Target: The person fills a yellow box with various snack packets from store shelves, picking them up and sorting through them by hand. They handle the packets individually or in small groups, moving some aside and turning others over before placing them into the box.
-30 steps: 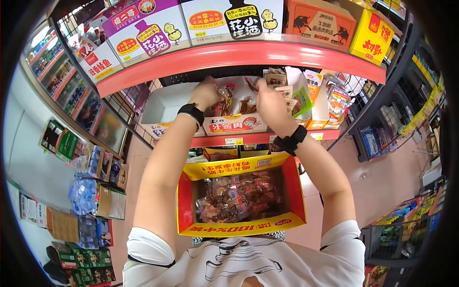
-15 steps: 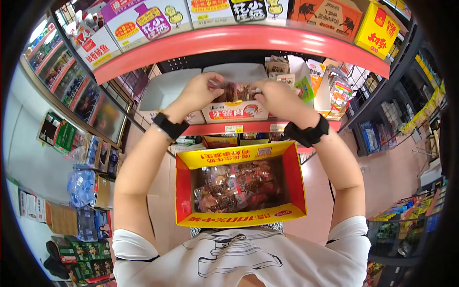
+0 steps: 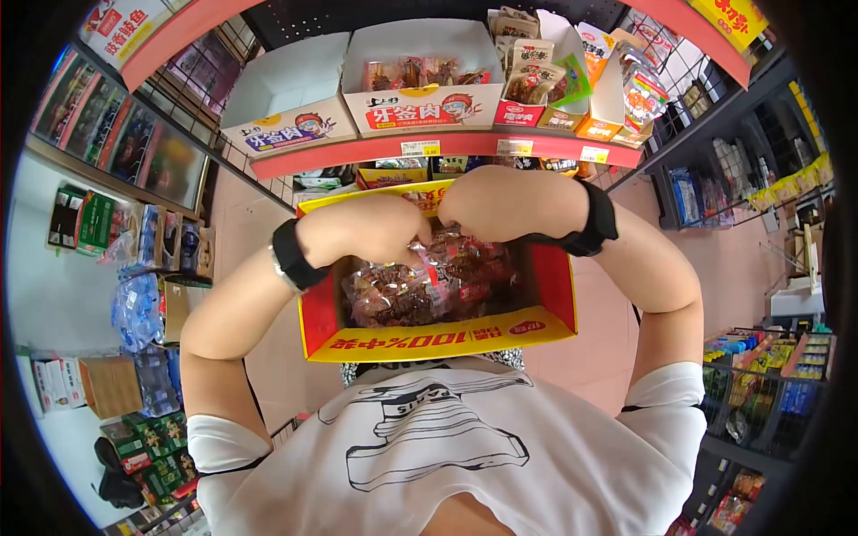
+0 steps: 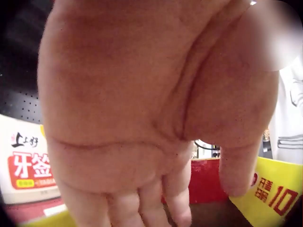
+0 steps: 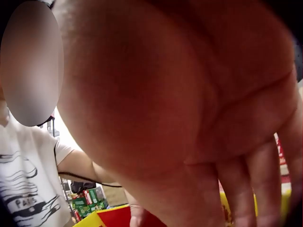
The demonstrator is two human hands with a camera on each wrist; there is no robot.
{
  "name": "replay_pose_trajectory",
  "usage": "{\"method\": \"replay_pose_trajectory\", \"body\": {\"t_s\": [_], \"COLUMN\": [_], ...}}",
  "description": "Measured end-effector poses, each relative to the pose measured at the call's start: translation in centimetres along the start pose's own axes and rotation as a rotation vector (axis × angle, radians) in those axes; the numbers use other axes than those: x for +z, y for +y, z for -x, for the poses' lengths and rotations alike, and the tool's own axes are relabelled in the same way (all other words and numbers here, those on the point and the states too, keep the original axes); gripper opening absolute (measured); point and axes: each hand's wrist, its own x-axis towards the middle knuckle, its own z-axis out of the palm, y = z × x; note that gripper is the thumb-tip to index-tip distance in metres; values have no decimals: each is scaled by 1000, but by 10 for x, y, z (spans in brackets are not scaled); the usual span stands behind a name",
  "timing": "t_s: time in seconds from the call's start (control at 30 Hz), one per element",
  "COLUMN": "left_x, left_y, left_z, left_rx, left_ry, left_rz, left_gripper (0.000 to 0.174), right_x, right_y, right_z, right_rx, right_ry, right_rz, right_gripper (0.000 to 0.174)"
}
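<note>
In the head view my left hand (image 3: 375, 228) reaches down into a yellow and red cardboard box (image 3: 438, 344), fingertips right at a heap of clear packets of brown snacks (image 3: 402, 290). The left wrist view has its fingers (image 4: 125, 208) fairly straight and the thumb apart, with nothing between them. Beside it, my right hand (image 3: 509, 205) is over the back of the same box, and its fingertips are partly hidden. Its fingers (image 5: 236, 189) point downward, loosely extended, in the right wrist view.
On the red-edged shelf (image 3: 465, 147) stand a white display box (image 3: 420, 112) with several snack packets inside and another white box (image 3: 295, 89) to its left. Brown and green pouches (image 3: 536, 76) fill cartons at right. Stacked goods (image 3: 152, 277) line the left side.
Both hands have come back from the white display box on the shelf down to the yellow box. The head view has tilted downward, and snack packets lie in the display box.
</note>
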Motion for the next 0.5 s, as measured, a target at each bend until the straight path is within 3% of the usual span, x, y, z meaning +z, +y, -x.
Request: {"method": "replay_pose_trajectory", "body": {"t_s": [0.07,0.13,0.3,0.4,0.5], "left_x": [6,11,40,44,53], "left_y": [0,4,-19,-25,-32], "left_z": [-7,-14,-19,-17,-20], "left_rx": [11,-163,-196,-241,-201], "left_ry": [-18,-255,-393,-423,-420], "left_rz": [-3,-153,-151,-171,-189], "left_gripper": [41,45,51,53,57], "right_x": [4,25,44,81,92], "right_y": [-3,7,-1,8,14], "right_z": [-6,-13,-29,-43,-53], "right_rx": [0,-11,63,125,99], "right_ry": [-88,-19,-271,-152,-183], "right_rz": [60,33,76,102,87], "right_gripper": [17,17,17,18,22]}}
